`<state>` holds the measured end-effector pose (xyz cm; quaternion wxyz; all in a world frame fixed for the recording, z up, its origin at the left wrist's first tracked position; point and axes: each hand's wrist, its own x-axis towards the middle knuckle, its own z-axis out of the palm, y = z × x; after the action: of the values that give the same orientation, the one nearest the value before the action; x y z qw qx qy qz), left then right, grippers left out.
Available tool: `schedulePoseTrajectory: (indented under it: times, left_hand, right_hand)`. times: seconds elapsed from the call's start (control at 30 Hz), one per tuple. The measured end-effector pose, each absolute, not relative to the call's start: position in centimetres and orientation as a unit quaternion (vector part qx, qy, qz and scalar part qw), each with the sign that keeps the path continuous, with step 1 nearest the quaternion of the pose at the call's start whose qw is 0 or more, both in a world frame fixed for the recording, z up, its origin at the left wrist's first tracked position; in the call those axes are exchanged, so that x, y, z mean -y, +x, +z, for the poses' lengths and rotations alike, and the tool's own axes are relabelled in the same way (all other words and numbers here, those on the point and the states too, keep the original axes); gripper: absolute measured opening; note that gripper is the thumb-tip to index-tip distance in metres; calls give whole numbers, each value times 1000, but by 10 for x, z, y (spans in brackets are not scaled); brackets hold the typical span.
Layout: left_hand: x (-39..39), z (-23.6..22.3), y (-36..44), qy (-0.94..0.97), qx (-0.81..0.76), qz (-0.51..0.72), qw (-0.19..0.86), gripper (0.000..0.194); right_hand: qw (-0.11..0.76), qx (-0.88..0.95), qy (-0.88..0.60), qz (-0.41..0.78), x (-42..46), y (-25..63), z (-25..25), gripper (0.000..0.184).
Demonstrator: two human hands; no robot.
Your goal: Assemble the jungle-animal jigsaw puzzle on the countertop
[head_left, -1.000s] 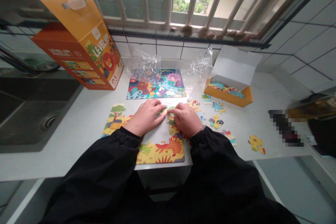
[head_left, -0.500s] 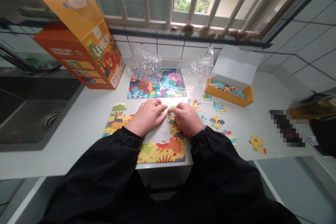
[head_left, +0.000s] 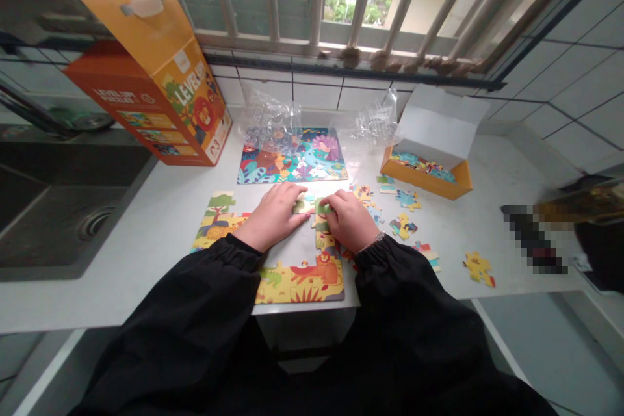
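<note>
My left hand has its thumb and fingers around a pale puzzle piece with green on it. Just right of that piece, my right hand presses curled fingers on a green-topped puzzle piece at the upper right of the frame-shaped jigsaw. This partly assembled jigsaw has yellow animal scenes and lies at the counter's front edge. Its left side shows a tree and a spotted animal, partly covered by my left hand and sleeve. Bare counter shows in the jigsaw's middle.
Loose puzzle pieces lie to the right, one farther off. Behind are a finished-looking animal picture, clear plastic bags and an open yellow box of pieces. A tall orange box stands beside the sink.
My right index finger has drawn back to the right from the pale piece onto the green-topped one. My left fingers have opened slightly, so more of the pale piece shows.
</note>
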<state>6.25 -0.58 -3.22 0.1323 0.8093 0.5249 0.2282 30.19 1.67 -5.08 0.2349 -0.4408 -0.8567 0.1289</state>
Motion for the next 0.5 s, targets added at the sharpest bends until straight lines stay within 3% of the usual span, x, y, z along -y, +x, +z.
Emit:
schedulePoseTrajectory:
  times: [0.5]
  left_hand:
    - [5, -35, 61, 813, -508, 248, 138, 37]
  right_hand:
    - [224, 864, -436, 112, -16, 303, -48, 32]
